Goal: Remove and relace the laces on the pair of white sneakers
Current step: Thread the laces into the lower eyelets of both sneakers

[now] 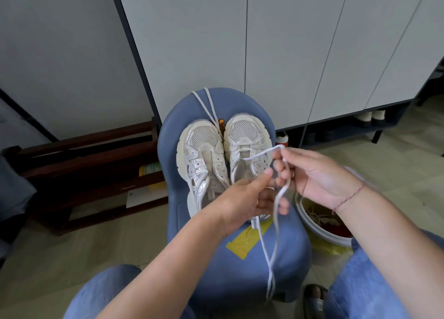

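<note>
White left sneaker point(203, 160) and right sneaker point(245, 138) on a blue stool point(240, 270), toes pointing away.
Left sneaker is bare. The left hand point(245, 198) curls over the right sneaker's heel, its grip hidden. The lace point(276, 222) runs from that sneaker's toe end rightward to the nearer right hand point(319, 176), which pinches it.

White mesh sneakers point(206, 148) paired on blue padded stool point(240, 270), just beyond right-hand fingers point(280, 166); white cord lace point(276, 222) trails nearward from them

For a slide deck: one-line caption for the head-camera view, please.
Relacing: the left hand and right hand hold a white lace threaded into one sneaker of a pair on a blue stool.
</note>
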`<control>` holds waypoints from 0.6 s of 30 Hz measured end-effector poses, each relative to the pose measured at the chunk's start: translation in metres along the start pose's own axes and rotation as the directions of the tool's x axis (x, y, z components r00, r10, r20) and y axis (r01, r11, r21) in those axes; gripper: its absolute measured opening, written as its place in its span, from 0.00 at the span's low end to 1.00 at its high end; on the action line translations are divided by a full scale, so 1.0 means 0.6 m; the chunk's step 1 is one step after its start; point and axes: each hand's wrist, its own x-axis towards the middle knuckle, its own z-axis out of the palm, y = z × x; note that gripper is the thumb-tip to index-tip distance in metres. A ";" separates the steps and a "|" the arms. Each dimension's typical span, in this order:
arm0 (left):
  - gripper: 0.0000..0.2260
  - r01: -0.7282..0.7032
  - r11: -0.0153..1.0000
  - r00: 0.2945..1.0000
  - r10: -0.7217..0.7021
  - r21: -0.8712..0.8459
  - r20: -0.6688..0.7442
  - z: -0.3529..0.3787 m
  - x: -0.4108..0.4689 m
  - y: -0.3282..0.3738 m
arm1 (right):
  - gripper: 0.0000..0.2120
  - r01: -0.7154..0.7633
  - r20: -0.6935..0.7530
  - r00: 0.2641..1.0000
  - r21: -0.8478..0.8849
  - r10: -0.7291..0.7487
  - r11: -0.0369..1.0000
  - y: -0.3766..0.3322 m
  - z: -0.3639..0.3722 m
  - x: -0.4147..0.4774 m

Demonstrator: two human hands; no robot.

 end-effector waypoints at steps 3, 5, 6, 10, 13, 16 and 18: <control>0.12 -0.071 0.997 0.992 0.075 0.035 -0.106 -0.012 0.002 -0.003 | 0.09 0.041 -0.337 0.941 0.042 -0.025 0.998 -0.012 -0.034 0.012; 0.11 -0.104 0.994 0.981 0.108 0.038 -0.162 -0.022 0.004 -0.004 | 0.09 0.018 -0.473 0.877 -0.142 -0.083 0.990 -0.010 -0.053 0.019; 0.12 -0.110 0.992 0.975 0.118 0.055 -0.189 -0.024 0.004 -0.004 | 0.11 0.016 -0.497 0.846 -0.336 -0.192 0.942 -0.006 -0.056 0.020; 0.13 -0.118 0.978 0.950 0.161 0.172 -0.267 -0.021 -0.001 0.000 | 0.13 0.244 0.007 0.922 -0.788 -0.387 0.566 0.010 -0.017 0.006; 0.13 -0.121 0.966 0.946 0.182 0.227 -0.267 -0.022 -0.002 0.003 | 0.08 0.244 0.182 0.964 -0.895 -0.193 0.374 0.031 -0.002 0.002; 0.11 -0.115 0.956 0.950 0.185 0.271 -0.251 -0.031 -0.004 0.009 | 0.10 0.201 0.108 0.940 -0.941 -0.324 0.272 0.022 -0.019 0.017; 0.10 -0.107 0.953 0.959 0.174 0.285 -0.222 -0.038 -0.007 0.015 | 0.09 0.141 -0.040 0.881 -0.930 -0.472 0.341 0.004 -0.033 0.025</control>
